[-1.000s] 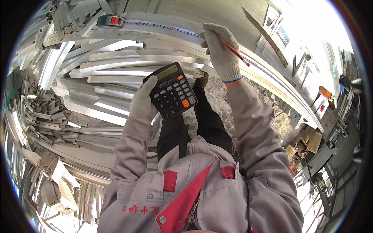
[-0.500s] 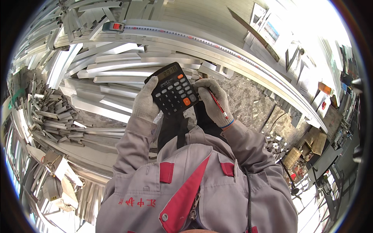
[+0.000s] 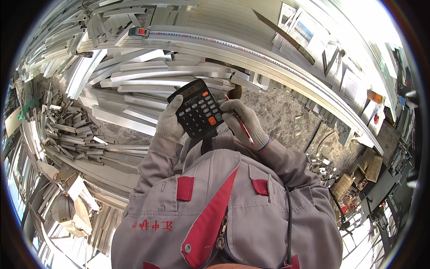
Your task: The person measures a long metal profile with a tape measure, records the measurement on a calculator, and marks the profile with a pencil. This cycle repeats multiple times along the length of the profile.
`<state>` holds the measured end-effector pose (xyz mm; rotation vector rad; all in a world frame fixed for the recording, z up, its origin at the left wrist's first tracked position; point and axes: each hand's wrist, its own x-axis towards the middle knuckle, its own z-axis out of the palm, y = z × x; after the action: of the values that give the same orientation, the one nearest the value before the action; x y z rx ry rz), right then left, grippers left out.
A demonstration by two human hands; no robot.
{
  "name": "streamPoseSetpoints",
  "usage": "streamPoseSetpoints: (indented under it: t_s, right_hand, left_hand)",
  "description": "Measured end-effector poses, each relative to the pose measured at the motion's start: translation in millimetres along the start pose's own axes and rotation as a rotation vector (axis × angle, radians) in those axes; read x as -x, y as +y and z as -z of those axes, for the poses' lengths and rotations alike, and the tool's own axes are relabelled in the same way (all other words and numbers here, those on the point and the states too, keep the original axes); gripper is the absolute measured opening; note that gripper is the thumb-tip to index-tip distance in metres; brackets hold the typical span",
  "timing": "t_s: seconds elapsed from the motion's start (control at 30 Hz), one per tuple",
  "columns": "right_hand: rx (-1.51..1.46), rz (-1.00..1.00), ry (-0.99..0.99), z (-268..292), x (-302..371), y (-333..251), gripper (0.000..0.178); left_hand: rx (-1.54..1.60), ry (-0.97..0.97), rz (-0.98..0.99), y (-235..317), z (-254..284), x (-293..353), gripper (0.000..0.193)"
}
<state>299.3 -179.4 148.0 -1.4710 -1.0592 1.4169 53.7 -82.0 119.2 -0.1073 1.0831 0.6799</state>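
In front of my body is a black calculator [image 3: 195,107] with white, grey and orange keys and a small display, tilted a little. My left hand [image 3: 171,121], in a pale knit glove, grips its left side with the thumb over the front. My right hand [image 3: 245,120], gloved alike, is at the calculator's right edge, its curled fingers close to the keys. A slim red and white pencil [image 3: 243,127] lies across that hand, held in it. Whether the right fingertips touch the calculator I cannot tell.
Beyond the calculator an extended tape measure [image 3: 141,32] lies along a long metal profile [image 3: 286,85]. Bundles of metal bars [image 3: 130,74] lie to the left, with a heap of short offcuts [image 3: 71,130] nearer. Papers [image 3: 302,31] and a dark flat bar [image 3: 286,38] are at the far right.
The whole view has shifted slightly, with surroundings appearing farther right at the left side. Both hands still hold the calculator and pencil; the calculator sits slightly lower in view.
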Motion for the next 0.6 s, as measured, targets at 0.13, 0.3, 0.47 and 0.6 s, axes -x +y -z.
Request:
streamPoseSetpoints:
  t_s: [0.13, 0.3, 0.47, 0.6]
  right_hand:
    - [0.085, 0.097, -0.009, -2, 3, -7, 0.027]
    - [0.116, 0.162, -0.030, 1, 4, -19, 0.029]
    - [0.151, 0.263, 0.034, 0, 11, -32, 0.033]
    - [0.294, 0.376, 0.128, -2, 14, -45, 0.032]
  left_hand:
    - [0.086, -0.042, 0.011, -7, 5, 11, 0.046]
    - [0.050, -0.083, -0.030, -2, 3, 22, 0.046]
    - [-0.033, -0.101, -0.133, 9, -9, 29, 0.045]
    - [-0.084, -0.213, -0.210, 23, -21, 35, 0.046]
